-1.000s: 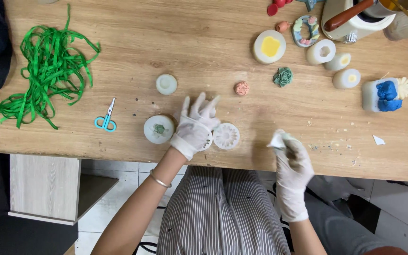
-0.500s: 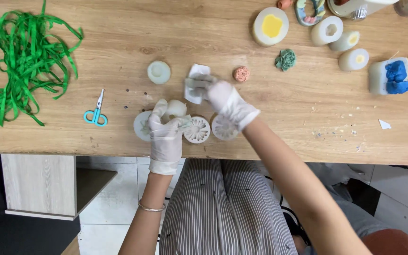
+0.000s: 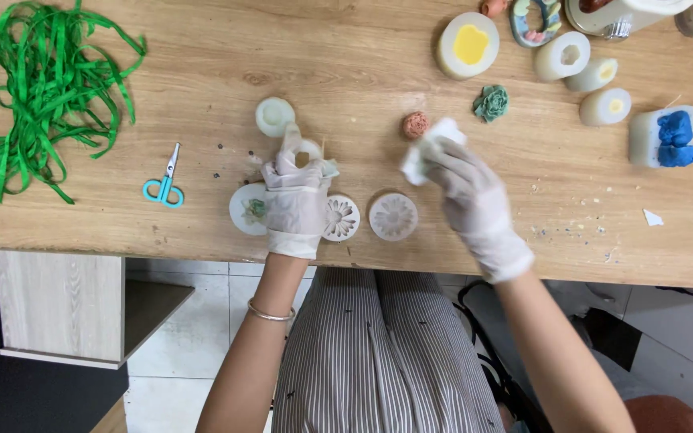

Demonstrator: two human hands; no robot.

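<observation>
The left hand, in a thin white glove, lies palm down on the pale wooden table, its fingers close together and stretched away from the body. They press on a small round mould just beyond the fingertips; whether they grip it I cannot tell. Under the left side of the palm sits a flat white disc with a green flower in it. Touching the right side of the palm lies a translucent daisy mould, ribbed like petals, and just beside that, a second one.

The right hand, also gloved, has its fingers curled and clamped on a crumpled white tissue at the fingertips. Just left of the tissue sits a small, rough pink ball; a green rosette lies just beyond the fingers.

Both daisy moulds lie close to the table's near edge. Bare wood opens between the two hands and to the right of the right wrist, speckled with crumbs. Small scissors with teal handles lie well left of the left hand, and a tangle of green ribbon farther left.
</observation>
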